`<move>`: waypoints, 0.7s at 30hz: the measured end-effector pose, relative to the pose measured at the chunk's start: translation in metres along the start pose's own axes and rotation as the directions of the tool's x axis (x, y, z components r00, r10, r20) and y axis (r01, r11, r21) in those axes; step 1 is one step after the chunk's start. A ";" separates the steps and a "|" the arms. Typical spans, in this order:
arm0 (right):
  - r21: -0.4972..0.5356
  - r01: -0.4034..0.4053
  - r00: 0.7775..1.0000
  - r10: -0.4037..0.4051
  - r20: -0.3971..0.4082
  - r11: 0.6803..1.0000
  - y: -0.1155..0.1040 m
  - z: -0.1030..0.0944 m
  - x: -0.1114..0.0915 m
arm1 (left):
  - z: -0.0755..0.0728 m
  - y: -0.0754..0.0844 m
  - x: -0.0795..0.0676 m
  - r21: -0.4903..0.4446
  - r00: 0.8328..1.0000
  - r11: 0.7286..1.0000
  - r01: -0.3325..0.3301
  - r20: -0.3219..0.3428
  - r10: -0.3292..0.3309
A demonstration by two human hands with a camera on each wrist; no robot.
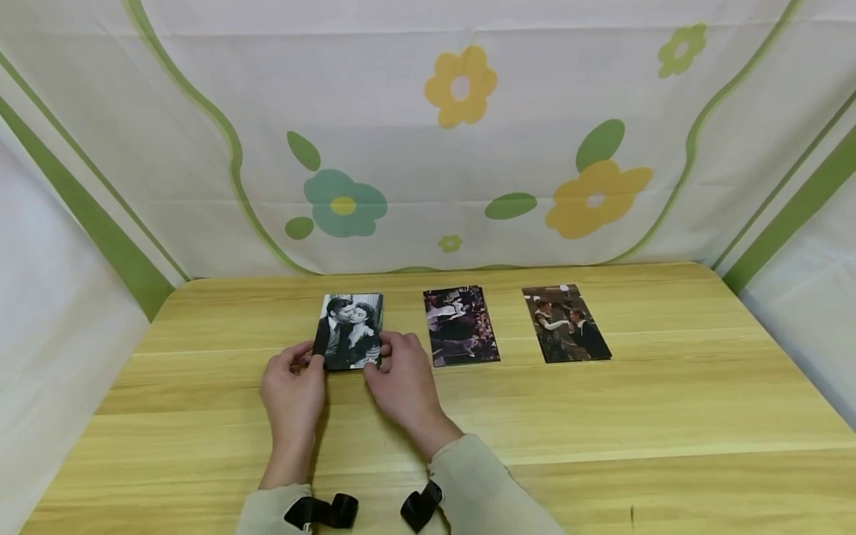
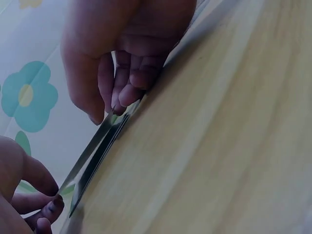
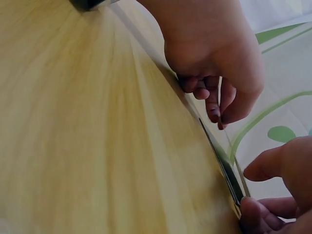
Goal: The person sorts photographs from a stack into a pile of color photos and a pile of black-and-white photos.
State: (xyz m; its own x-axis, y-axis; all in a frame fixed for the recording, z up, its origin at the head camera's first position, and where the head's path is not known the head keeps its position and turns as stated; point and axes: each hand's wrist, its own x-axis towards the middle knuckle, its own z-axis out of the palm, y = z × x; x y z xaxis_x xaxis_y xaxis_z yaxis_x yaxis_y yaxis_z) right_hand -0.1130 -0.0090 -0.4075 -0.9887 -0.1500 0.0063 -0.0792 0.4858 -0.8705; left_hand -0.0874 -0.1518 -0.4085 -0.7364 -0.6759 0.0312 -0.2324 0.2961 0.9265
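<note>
A black-and-white photo card (image 1: 349, 333) of a couple lies uppermost on a small stack at the left. My left hand (image 1: 294, 390) pinches its lower left edge between thumb and fingers. At the lower right edge, my right hand (image 1: 404, 383) grips the same card, thumb near the corner. From the side, in the left wrist view, the held card (image 2: 87, 151) stands slightly apart from the dark cards (image 2: 97, 161) beneath it. The right wrist view shows the stack (image 3: 222, 158) edge-on, with fingertips of both hands at its ends.
To the right, a stack of colour photo cards (image 1: 461, 327) stands on the wooden table (image 1: 602, 431), and another photo stack (image 1: 567, 324) lies beyond it. Behind the table hangs a white cloth (image 1: 414, 163) with printed flowers. Black straps (image 1: 328, 511) circle both sleeves.
</note>
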 end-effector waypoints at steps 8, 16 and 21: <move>-0.018 0.001 0.999 0.000 0.032 1.000 -0.001 -0.001 -0.001 | 0.000 -0.004 0.001 0.063 0.999 0.998 -0.027 0.020 0.026; 0.005 0.033 0.998 -0.033 0.058 0.999 0.003 -0.012 -0.002 | -0.001 -0.004 0.000 0.061 0.999 0.998 -0.011 0.045 0.008; 0.009 0.053 0.996 -0.054 0.065 0.999 0.005 -0.035 -0.005 | -0.002 -0.002 -0.001 0.050 1.000 0.999 -0.015 0.022 0.013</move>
State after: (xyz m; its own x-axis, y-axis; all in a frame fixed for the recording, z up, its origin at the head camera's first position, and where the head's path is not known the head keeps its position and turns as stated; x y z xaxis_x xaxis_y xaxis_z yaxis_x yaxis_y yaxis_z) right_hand -0.1125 0.0240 -0.3946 -0.9726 -0.2315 0.0208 -0.1303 0.4689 -0.8736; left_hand -0.0849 -0.1529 -0.4102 -0.7534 -0.6566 0.0353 -0.2531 0.3392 0.9060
